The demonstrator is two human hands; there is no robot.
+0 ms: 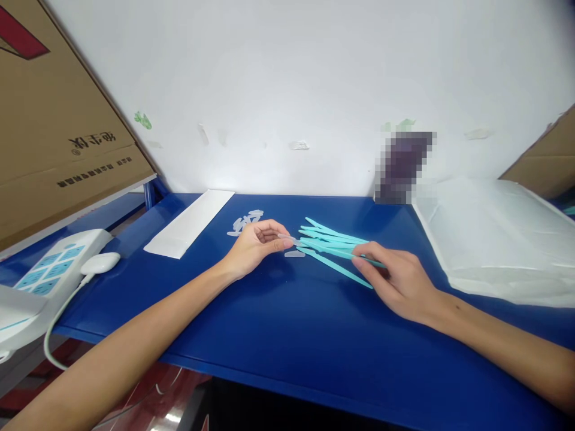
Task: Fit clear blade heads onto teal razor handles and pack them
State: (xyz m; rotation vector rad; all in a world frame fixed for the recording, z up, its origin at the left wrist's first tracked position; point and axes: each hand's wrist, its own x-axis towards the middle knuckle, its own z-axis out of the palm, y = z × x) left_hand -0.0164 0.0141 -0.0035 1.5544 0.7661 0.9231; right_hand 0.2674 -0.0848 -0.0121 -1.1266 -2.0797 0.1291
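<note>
Between the thumb and fingers of my left hand (263, 242) is a translucent blade cap (286, 237), at the tip of a turquoise eyebrow razor (332, 248). My right hand (399, 275) is closed on that razor's handle end. Whether the cap sits on the blade I cannot tell. Several more turquoise razors (327, 232) lie fanned out on the blue table behind it, and one slants toward the front (344, 269). Below my left fingertips rests a loose cap (295, 254). A small heap of translucent caps (247, 221) lies beyond my left hand.
A long white box (191, 222) lies on the blue table (278, 335) at the left, beside a power strip (58, 269) with a white plug and cable. Clear plastic packaging (503, 239) covers the right side. A cardboard box (67, 114) stands far left; a white wall (278, 90) closes the back.
</note>
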